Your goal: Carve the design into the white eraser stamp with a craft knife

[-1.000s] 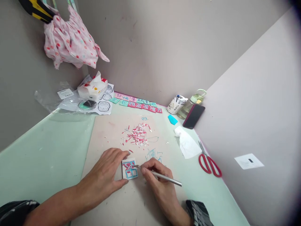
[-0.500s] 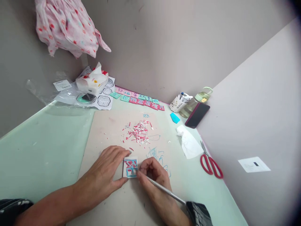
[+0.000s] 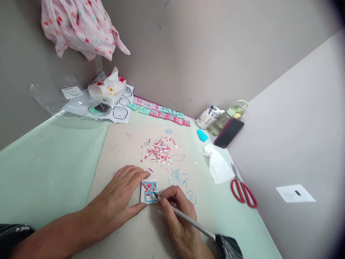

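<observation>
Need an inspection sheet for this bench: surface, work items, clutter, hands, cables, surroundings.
Surface: green tabletop, beige board on it with blue marks.
Work items: square tile with blue lines and red patches; silver pen-shaped tool, pointed tip at the tile.
Clutter: red and white shavings heaped beyond the tile; tissue, red-handled scissors and phone toward the right.
Hands: left hand braces the tile's left side; right hand grips the tool.
Cables: nothing seen.
Surroundings: grey walls; pink spotted cloth upper left.

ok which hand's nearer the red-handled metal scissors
Right: the right hand is left of the scissors; the left hand is farther left, at the square white-edged block.
</observation>
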The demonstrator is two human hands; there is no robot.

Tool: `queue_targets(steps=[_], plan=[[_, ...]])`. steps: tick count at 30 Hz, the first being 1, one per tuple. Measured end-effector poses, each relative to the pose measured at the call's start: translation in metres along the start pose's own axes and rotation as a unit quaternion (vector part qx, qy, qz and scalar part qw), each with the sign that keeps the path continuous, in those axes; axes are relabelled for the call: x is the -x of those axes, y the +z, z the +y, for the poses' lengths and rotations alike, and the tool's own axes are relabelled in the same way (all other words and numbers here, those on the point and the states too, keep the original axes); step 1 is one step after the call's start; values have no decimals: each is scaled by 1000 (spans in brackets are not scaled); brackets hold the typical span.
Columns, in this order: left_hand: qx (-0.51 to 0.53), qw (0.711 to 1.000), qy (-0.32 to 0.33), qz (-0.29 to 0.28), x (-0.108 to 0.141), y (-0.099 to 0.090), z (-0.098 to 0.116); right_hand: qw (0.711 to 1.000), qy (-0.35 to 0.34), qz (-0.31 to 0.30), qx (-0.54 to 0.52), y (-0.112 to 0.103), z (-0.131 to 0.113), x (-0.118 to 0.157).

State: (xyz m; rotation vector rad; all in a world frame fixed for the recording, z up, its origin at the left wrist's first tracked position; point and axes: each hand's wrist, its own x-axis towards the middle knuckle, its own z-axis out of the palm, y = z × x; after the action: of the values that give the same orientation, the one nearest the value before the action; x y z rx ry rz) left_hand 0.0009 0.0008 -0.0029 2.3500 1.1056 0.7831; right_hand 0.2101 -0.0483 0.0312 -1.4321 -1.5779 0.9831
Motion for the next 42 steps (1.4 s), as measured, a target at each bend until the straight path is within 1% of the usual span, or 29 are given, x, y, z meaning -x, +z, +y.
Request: queue_targets(steps=[4,7,14,21,29,32,37,42], plan=[[-1,1000,2,-1,-1,0,0,999,-40,2,28,5,6,2],[-4,1000,4,3,-2,0,0,998,-50,2,38,6,8,1],[-11,1000,7,7,0,2,-1,996,-37,-36,73,0,-3,0],[-14,1000,8,11,1,2,-1,996,-30,-27,73,0,-9,-2],[-11,1000,7,11,0,1,0,994,-40,-26,94,0,-5,-2],[-10,1000,9,16,-1,1,1,994,-29,-38,96,-1,-11,-3],[-13,1000,-2,5,-2,0,3,992,4,-76,97,-6,-27,-7],[-17,1000,3,12,-2,-1,2,990,6,-87,110,-9,-32,-9]])
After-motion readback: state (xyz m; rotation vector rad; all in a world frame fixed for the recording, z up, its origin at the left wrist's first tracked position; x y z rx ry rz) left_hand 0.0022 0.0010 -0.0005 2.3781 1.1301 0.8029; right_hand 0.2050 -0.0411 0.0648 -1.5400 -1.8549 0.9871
